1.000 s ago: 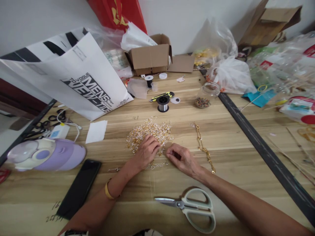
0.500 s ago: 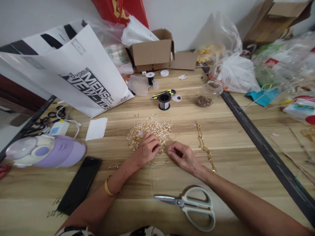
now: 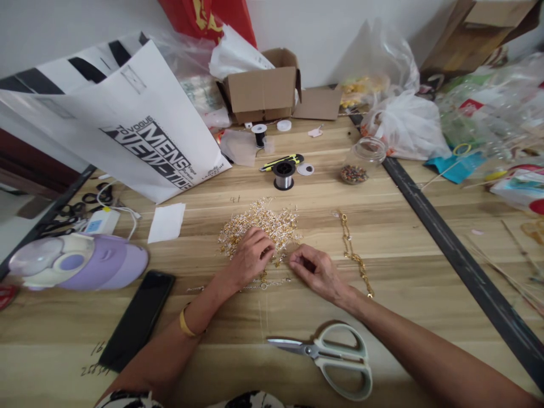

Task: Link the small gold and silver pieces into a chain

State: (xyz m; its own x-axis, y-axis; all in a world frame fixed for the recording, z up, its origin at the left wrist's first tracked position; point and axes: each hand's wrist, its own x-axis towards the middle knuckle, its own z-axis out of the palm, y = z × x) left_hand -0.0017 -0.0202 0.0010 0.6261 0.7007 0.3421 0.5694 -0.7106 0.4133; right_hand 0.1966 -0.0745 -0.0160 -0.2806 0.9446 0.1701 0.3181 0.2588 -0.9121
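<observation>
A heap of small gold and clear beads lies mid-table. My left hand rests at the heap's near edge, its fingers curled together; whatever they pinch is too small to make out. Just right of it, my right hand has thumb and fingertips pressed together near a few loose beads, and I cannot make out anything between them. A silver chain with a ring lies partly behind my left wrist. To the right of my right hand lies a gold chain. Scissors with pale handles lie nearest me.
A spool of clear line, a yellow cutter and a jar of small beads stand beyond the heap. On the left are a black phone, a purple bottle and a large white bag. A dark strip crosses the right side.
My left hand has shifted slightly left, away from my right hand, and a little gold piece shows below its fingers. My right hand stays almost still.
</observation>
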